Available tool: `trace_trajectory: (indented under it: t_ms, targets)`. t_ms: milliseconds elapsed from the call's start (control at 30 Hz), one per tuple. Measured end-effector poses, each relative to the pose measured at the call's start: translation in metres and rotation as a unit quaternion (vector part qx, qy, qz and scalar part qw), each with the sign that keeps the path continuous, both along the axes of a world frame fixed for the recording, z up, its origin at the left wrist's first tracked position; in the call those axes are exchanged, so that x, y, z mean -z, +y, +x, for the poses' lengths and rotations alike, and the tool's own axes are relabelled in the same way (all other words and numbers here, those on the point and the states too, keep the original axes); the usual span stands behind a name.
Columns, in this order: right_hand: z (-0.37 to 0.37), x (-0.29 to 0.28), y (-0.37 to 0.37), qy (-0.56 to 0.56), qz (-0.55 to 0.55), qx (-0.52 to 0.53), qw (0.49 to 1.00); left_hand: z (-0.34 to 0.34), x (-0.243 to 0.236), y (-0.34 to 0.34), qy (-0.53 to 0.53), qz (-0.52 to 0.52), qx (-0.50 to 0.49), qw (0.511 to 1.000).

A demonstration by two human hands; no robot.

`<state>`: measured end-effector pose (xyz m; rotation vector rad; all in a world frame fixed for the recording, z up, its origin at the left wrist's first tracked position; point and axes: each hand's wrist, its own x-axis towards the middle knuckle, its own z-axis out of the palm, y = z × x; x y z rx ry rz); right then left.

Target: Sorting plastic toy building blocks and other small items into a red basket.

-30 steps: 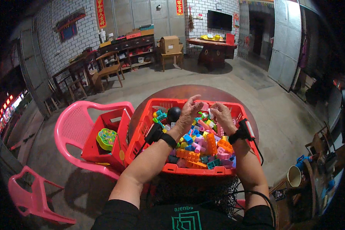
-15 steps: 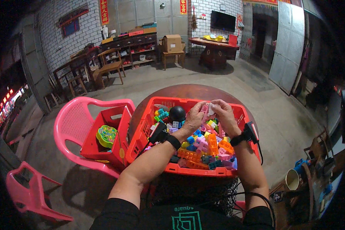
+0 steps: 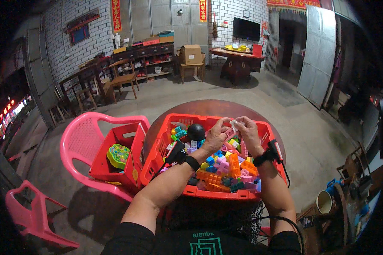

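My left hand [image 3: 217,135] and my right hand [image 3: 248,132] meet over the red plastic basket [image 3: 154,157], fingertips closed on a small white piece [image 3: 234,124]; its exact shape is hidden by my fingers. A pink piece [image 3: 229,132] shows just below it. The basket holds many mixed building bricks, orange [image 3: 235,165], pink, blue, yellow and teal, with a black ball [image 3: 196,131] near its back left. Each wrist wears a black strap, with a black device beside it [image 3: 175,152].
The basket rests on a round wooden table [image 3: 217,106]. At left, a pink chair [image 3: 78,148] bears a red box [image 3: 102,168] with a green flower-shaped toy [image 3: 118,155]; another pink chair [image 3: 38,212] stands lower left. Farther off are a shelf unit, cardboard box [image 3: 190,54], television and folded furniture at right [image 3: 340,191].
My hands were apart a second ago and came together on the small pale pieces. Since then they stay joined, with slight finger movement. The basket appears slightly lower in view.
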<state>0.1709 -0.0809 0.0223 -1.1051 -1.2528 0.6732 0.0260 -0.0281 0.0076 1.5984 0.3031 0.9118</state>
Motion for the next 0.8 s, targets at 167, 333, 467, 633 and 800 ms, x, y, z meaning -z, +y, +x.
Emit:
trace_trajectory:
  t_ms: [167,333,467,633,800]
  targets:
    - [-0.019,-0.001,0.001,0.02,0.025,-0.038,0.999,-0.002,0.009,0.015,-0.02,-0.018,-0.094,0.995]
    - [-0.01,0.002,0.003,-0.021,0.011,-0.051,0.998,-0.008,0.002,0.012,-0.01,0.03,-0.083,0.996]
    - [-0.006,0.005,0.003,0.002,-0.016,-0.037,0.999,-0.008,-0.002,0.008,0.053,0.141,-0.096,0.984]
    - [-0.004,0.022,0.019,-0.157,0.085,0.062,0.982,-0.002,0.007,0.008,0.045,0.153,-0.124,0.979]
    - [-0.017,0.018,0.016,-0.214,0.155,0.049,0.963,-0.002,0.026,0.033,0.003,0.193,-0.214,0.958]
